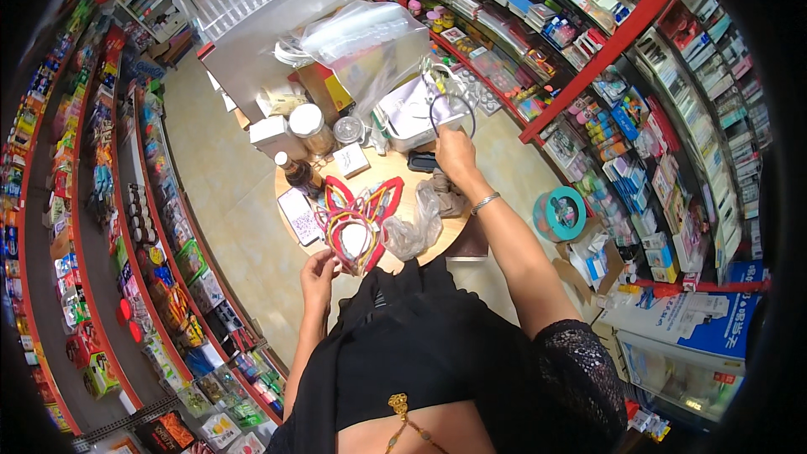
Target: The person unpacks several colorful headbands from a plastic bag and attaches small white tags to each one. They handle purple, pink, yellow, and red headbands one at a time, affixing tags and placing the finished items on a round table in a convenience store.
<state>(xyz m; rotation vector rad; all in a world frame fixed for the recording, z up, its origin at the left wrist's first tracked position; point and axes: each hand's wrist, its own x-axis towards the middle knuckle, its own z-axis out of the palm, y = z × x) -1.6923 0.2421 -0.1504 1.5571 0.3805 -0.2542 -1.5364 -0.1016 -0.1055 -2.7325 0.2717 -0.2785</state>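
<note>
My right hand (pixel 456 154) is stretched out over the far right side of a round wooden table and grips a thin dark headband (pixel 474 118), its loop pointing away from me. At the near left edge my left hand (pixel 318 280) pinches the lower ends of a bunch of colourful headbands (pixel 336 220). These lie stacked together in red, yellow and other colours, some with pointed ear shapes. Beside them is a crumpled clear plastic bag (pixel 408 235). Just below my right hand lies a dark case-like object (pixel 421 161).
Left of the headbands are a phone (pixel 300 215) and a brown bottle (pixel 296 170). Farther back stand a lidded jar (pixel 309 128), small white boxes (pixel 274 136) and a white container (pixel 408 122). Stocked shelves (pixel 92 244) flank both sides. A teal round bin (pixel 560 213) stands right.
</note>
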